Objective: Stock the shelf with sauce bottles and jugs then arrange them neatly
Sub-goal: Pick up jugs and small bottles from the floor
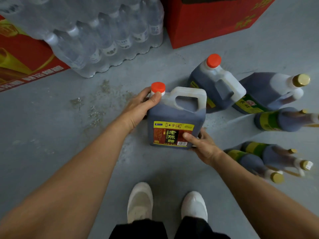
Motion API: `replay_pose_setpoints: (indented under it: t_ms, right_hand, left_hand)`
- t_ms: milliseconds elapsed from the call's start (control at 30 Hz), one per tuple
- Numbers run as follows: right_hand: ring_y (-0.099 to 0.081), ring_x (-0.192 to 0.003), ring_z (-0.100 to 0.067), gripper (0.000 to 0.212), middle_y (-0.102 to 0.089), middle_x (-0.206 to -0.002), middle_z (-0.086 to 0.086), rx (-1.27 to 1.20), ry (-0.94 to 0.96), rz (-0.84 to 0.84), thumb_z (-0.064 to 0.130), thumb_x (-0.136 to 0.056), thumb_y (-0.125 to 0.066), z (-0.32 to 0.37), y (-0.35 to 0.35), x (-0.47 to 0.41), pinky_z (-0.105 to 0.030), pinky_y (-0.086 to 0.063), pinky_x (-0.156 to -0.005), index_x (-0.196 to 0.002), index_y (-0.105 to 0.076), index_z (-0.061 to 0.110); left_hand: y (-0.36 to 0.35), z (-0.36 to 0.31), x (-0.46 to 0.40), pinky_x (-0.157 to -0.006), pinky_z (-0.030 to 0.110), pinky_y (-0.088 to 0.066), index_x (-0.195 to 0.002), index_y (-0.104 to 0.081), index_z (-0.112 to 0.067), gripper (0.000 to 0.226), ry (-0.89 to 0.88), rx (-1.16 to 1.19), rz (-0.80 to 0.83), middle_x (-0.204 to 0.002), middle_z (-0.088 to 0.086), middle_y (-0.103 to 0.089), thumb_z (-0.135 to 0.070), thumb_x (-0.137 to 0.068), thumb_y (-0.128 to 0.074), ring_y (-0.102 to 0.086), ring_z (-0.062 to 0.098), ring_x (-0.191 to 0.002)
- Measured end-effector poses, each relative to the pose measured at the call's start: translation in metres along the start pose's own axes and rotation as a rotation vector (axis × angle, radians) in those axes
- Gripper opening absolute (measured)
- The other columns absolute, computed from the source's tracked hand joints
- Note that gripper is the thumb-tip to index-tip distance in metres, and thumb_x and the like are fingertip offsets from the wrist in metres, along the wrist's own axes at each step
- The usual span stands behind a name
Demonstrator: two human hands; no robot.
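Note:
A dark vinegar jug [176, 116] with a red cap, a white handle and a yellow-and-red label is held above the grey floor in front of me. My left hand [139, 107] grips its neck just under the cap. My right hand [202, 144] holds its lower right corner, thumb on the label. A second red-capped jug [215, 83] stands on the floor behind it. Further right stands a gold-capped jug [269, 94], with several gold-capped dark sauce bottles [276, 159] near it. No shelf is in view.
A shrink-wrapped pack of clear water bottles [96, 35] lies at the upper left on a red carton [22, 61]. Another red carton [215, 19] stands at the top right. My white shoes [165, 204] are on the grey floor [60, 135] below.

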State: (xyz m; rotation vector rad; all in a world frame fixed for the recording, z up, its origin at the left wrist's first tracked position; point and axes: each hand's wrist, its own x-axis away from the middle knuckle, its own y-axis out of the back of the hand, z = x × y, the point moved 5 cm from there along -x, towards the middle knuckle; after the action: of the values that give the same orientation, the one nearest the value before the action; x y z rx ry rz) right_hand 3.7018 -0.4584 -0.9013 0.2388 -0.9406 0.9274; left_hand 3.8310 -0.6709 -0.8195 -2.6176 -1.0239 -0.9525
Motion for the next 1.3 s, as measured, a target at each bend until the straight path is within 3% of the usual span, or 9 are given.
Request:
replay_pose_setpoints:
  t_ms: [300, 533, 633, 733, 833, 933, 1000, 1167, 1300]
  right_hand:
    - [-0.071, -0.105, -0.027, 0.077, -0.071, -0.121, -0.009, 0.086, -0.125, 0.013, 0.030, -0.067, -0.091, 0.059, -0.052, 0.156, -0.037, -0.060, -0.076, -0.135, -0.056, 0.018]
    - [-0.073, -0.099, -0.025, 0.066, -0.073, -0.119, -0.008, 0.181, -0.130, 0.093, 0.024, -0.071, -0.078, 0.143, -0.122, 0.285, -0.033, -0.059, -0.070, -0.133, -0.057, 0.022]
    - [-0.073, -0.102, -0.024, 0.068, -0.073, -0.120, -0.006, 0.243, -0.114, 0.160, 0.027, -0.073, -0.078, 0.189, -0.167, 0.337, -0.033, -0.060, -0.072, -0.137, -0.053, 0.022]
    - [-0.072, -0.105, -0.025, 0.066, -0.072, -0.122, -0.006, 0.291, -0.095, 0.213, 0.026, -0.077, -0.076, 0.229, -0.218, 0.384, -0.032, -0.060, -0.073, -0.138, -0.052, 0.022]
    - [-0.074, -0.099, -0.021, 0.054, -0.074, -0.118, -0.005, 0.324, -0.041, 0.249, 0.022, -0.082, -0.074, 0.268, -0.278, 0.425, -0.027, -0.059, -0.068, -0.133, -0.056, 0.022]
    - [-0.074, -0.093, -0.019, 0.049, -0.075, -0.115, -0.005, 0.370, 0.025, 0.310, 0.023, -0.082, -0.074, 0.297, -0.348, 0.461, -0.028, -0.058, -0.065, -0.129, -0.058, 0.022]
    - [-0.074, -0.093, -0.021, 0.061, -0.075, -0.115, -0.005, 0.407, 0.069, 0.365, 0.030, -0.074, -0.076, 0.315, -0.398, 0.481, -0.032, -0.059, -0.066, -0.131, -0.057, 0.020]
    - [-0.076, -0.087, -0.020, 0.059, -0.076, -0.109, -0.004, 0.444, 0.185, 0.509, 0.027, -0.072, -0.076, 0.357, -0.517, 0.522, -0.032, -0.059, -0.062, -0.127, -0.058, 0.018]
    - [-0.074, -0.100, -0.026, 0.058, -0.075, -0.116, -0.004, 0.476, 0.247, 0.654, 0.030, -0.075, -0.079, 0.390, -0.609, 0.541, -0.040, -0.060, -0.078, -0.129, -0.059, 0.022]
  left_hand:
    - [0.021, -0.077, 0.148, -0.062, 0.012, -0.051, -0.107, -0.058, -0.050, 0.011, 0.155, 0.172, -0.085, -0.094, -0.026, -0.067, -0.047, -0.097, -0.055, -0.065, -0.014, -0.077]
    - [0.069, -0.170, 0.284, -0.087, 0.029, -0.054, -0.106, -0.055, -0.056, 0.014, 0.190, 0.257, -0.182, -0.109, -0.024, -0.062, -0.052, -0.093, -0.058, -0.063, 0.004, -0.102]
    - [0.102, -0.222, 0.348, -0.080, 0.023, -0.049, -0.100, -0.049, -0.055, 0.011, 0.170, 0.263, -0.243, -0.098, -0.029, -0.051, -0.053, -0.094, -0.057, -0.055, -0.006, -0.091]
    - [0.141, -0.263, 0.408, -0.095, 0.030, -0.050, -0.119, -0.056, -0.049, 0.034, 0.119, 0.290, -0.315, -0.114, -0.023, -0.056, -0.064, -0.089, -0.058, -0.058, 0.001, -0.102]
    - [0.188, -0.302, 0.466, -0.108, 0.042, -0.045, -0.117, -0.058, -0.056, 0.042, 0.053, 0.262, -0.375, -0.126, -0.020, -0.062, -0.077, -0.081, -0.055, -0.058, 0.008, -0.119]
    - [0.240, -0.340, 0.518, -0.115, 0.044, -0.035, -0.142, -0.042, -0.048, 0.083, -0.035, 0.222, -0.452, -0.148, -0.017, -0.046, -0.089, -0.071, -0.048, -0.044, 0.013, -0.137]
    - [0.278, -0.361, 0.553, -0.117, 0.041, -0.030, -0.153, -0.028, -0.040, 0.087, -0.065, 0.207, -0.531, -0.155, -0.014, -0.035, -0.084, -0.080, -0.046, -0.033, 0.016, -0.144]
    - [0.370, -0.401, 0.638, -0.106, 0.040, -0.043, -0.151, -0.030, -0.043, 0.101, -0.162, 0.151, -0.747, -0.151, -0.013, -0.041, -0.093, -0.065, -0.048, -0.042, 0.017, -0.137]
    - [0.438, -0.430, 0.693, -0.109, 0.045, -0.043, -0.136, -0.047, -0.049, 0.094, -0.255, 0.179, -0.886, -0.141, -0.014, -0.055, -0.098, -0.057, -0.050, -0.053, 0.013, -0.128]
